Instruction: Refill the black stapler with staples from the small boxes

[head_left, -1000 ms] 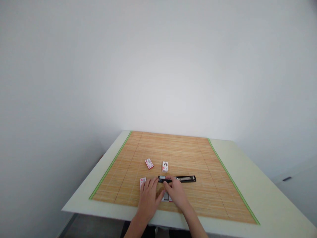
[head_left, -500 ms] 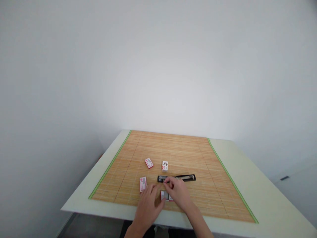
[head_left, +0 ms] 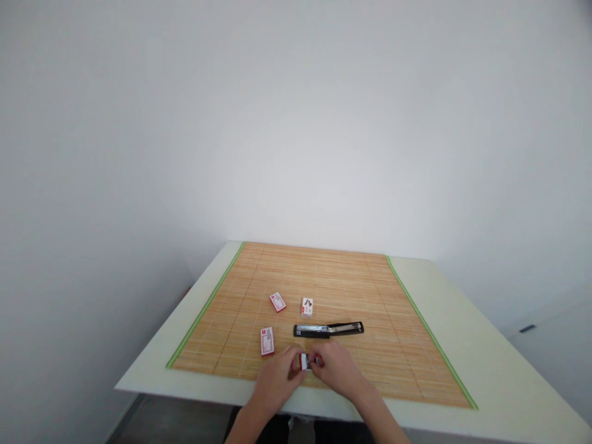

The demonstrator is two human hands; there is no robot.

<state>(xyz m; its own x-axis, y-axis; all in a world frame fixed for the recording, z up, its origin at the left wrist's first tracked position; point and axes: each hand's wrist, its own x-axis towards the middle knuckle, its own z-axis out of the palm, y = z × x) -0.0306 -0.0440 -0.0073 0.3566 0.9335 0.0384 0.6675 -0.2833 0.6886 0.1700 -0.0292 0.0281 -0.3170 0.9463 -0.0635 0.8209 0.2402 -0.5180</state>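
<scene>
Low at the front of the mat, a small red-and-white staple box (head_left: 304, 362) lies between my hands, its grey inside partly showing. My left hand (head_left: 276, 377) grips it from the left, with thumb and fingers around that end. My right hand (head_left: 337, 368) is closed in a pinch at the box's right part; its fingers cover that end, and what they pinch is hidden. Just beyond the hands lies a black stapler (head_left: 312, 330), opened out flat, with its metal staple channel facing up. Neither hand touches the stapler.
A red-and-white box (head_left: 267, 341) lies left of the stapler. Farther back are a similar box (head_left: 278, 301) and a white box with a dark picture (head_left: 308, 306). All rest on a green-edged bamboo mat (head_left: 342, 277) over a white table (head_left: 490, 382) against the wall.
My right hand has left the stapler and come down to the staple box. My left hand has shifted right, away from the left box, and closed on the staple box.
</scene>
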